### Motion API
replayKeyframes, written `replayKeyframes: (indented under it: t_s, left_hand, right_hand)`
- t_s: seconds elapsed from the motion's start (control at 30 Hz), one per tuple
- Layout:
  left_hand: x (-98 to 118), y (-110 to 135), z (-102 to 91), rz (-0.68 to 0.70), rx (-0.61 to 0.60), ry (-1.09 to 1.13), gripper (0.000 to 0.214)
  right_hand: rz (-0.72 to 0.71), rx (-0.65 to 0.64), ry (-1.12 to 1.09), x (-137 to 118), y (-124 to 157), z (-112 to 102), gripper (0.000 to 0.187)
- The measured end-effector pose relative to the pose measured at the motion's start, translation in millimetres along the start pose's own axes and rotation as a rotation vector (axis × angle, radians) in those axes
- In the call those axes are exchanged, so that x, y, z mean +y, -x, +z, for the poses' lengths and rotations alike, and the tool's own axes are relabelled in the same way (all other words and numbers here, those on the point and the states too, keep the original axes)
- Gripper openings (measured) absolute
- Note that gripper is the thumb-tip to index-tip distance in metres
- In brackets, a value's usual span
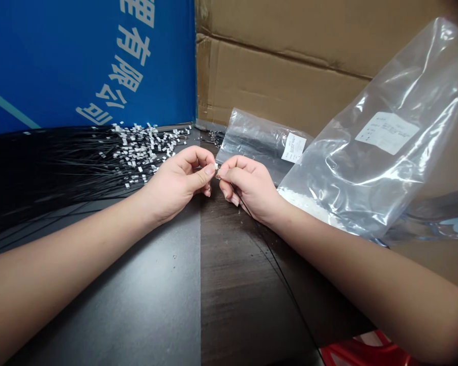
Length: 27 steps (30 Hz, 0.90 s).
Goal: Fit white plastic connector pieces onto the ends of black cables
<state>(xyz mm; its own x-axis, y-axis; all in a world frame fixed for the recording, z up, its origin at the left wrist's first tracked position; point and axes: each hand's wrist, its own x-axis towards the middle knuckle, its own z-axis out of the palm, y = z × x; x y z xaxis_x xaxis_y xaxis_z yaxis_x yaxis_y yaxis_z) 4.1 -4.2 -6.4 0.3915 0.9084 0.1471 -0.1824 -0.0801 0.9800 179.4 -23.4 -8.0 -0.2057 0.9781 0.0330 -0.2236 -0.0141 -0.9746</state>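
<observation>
My left hand [179, 180] and my right hand [248, 185] meet over the dark table [232, 284], fingertips pinched together. Between them is a tiny white piece [216, 166] at the end of a thin black wire [275, 264]. That wire runs from my right hand down towards the table's near edge. My left thumb and forefinger press on the white piece; my right fingers grip the wire just behind it. A large spread of black wires with small white tags [137, 150] lies to the left, close to my left hand.
A blue box with white characters [87, 61] and a brown cardboard box [282, 66] stand at the back. A clear plastic bag holding wires [259, 140] lies behind my hands. A larger labelled clear bag [385, 147] leans at the right. Something red [366, 348] shows at the bottom edge.
</observation>
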Motion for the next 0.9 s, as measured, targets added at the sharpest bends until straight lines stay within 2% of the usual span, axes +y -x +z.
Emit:
replayKeyframes:
  t_s: [0.53, 0.9]
  left_hand:
    - [-3.8, 0.2, -2.3, 0.096, 0.044, -0.205, 0.027]
    - [0.4, 1.8, -0.9, 0.076, 0.051, -0.249, 0.026]
  right_hand:
    - [-0.006, -0.018, 0.011, 2.4, 0.1, -2.9, 0.007]
    - [-0.027, -0.008, 0.005, 2.4, 0.9, -1.1, 0.014]
